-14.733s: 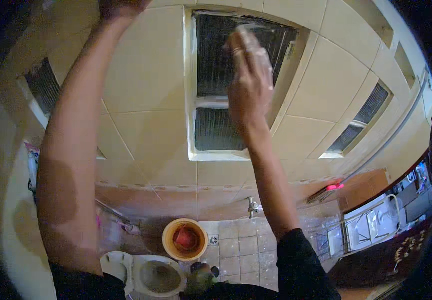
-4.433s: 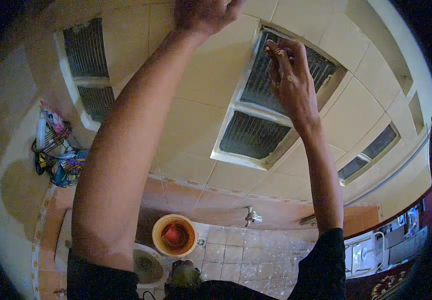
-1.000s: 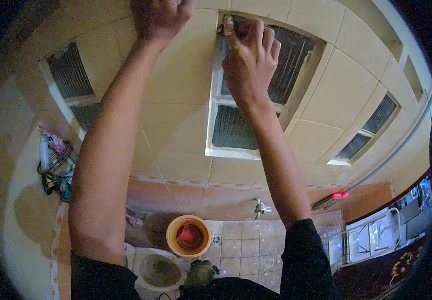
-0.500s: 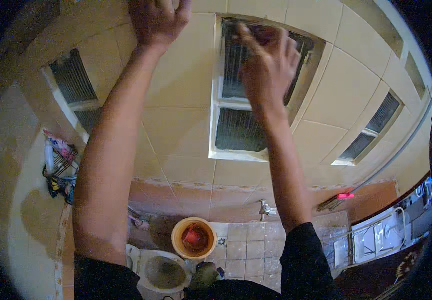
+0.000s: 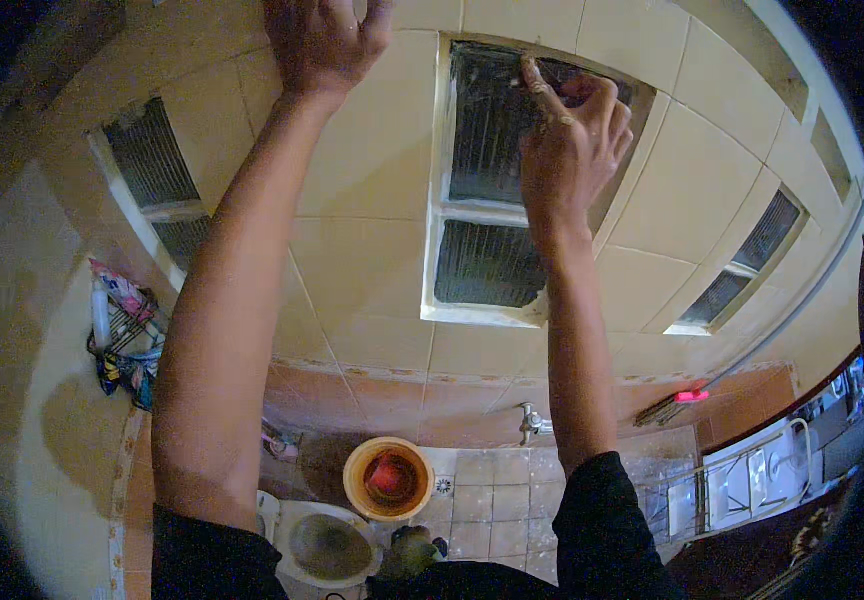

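Observation:
My right hand (image 5: 577,145) is at the upper pane of the middle window (image 5: 434,250), its index finger stretched to the pane's top edge and the other fingers loosely curled. Pale smears mark the index finger and knuckle. I see nothing held in it, though the inside of the curl is partly hidden. High on the tiled wall (image 5: 362,170), my left hand (image 5: 327,45) is raised with the thumb spread apart. Its fingertips are cut off by the upper picture edge, so what they touch cannot be seen. The panes are dark and ribbed, in a pale frame.
Below stand an orange tub (image 5: 354,480) with a red thing inside and a toilet (image 5: 292,575). A tap (image 5: 530,424) juts from the wall. Narrower windows (image 5: 149,150) flank the middle one. A pink-headed broom (image 5: 690,397) and a metal rack (image 5: 802,440) are at right, a loaded wire shelf (image 5: 127,335) at left.
My right hand has shifted right and slightly down along the window's top edge. On my left hand the thumb has spread further from the fingers. The view has moved slightly.

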Motion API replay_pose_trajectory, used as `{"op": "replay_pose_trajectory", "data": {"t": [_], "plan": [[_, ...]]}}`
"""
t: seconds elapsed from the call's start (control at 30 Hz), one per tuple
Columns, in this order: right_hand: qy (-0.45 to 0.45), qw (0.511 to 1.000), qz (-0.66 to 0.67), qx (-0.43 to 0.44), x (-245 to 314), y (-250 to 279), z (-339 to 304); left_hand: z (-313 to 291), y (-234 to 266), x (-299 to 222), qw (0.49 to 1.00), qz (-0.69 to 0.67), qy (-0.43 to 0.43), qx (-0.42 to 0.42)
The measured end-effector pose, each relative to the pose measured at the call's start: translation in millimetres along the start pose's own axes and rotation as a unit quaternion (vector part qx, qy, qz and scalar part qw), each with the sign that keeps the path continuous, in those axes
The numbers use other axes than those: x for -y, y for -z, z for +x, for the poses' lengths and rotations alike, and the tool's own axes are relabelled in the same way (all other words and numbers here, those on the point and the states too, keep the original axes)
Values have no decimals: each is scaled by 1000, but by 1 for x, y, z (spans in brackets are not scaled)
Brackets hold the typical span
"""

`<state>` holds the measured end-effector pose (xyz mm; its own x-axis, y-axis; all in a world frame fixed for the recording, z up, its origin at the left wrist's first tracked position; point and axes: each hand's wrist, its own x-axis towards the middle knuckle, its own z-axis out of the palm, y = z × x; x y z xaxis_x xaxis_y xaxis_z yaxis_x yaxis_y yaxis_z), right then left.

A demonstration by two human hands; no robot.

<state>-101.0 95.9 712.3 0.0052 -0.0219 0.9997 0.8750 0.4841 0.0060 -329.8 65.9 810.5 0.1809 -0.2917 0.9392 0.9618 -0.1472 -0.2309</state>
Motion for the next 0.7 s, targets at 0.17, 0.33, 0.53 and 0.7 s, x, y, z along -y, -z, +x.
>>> {"op": "replay_pose_trajectory", "data": {"t": [0.17, 0.33, 0.53, 0.7], "plan": [[30, 999, 12, -21, 35, -18, 4, 1, 4, 3, 1000, -27, 16, 1], [-32, 999, -13, -11, -10, 9, -1, 0, 3, 2, 1000, -8, 10, -4], [-31, 999, -38, -24, 8, -4, 0, 3, 3, 1, 999, -47, 8, -6], [-29, 999, -2, -13, 7, 3, -2, 0, 6, 8, 1000, -14, 2, -5]]}}
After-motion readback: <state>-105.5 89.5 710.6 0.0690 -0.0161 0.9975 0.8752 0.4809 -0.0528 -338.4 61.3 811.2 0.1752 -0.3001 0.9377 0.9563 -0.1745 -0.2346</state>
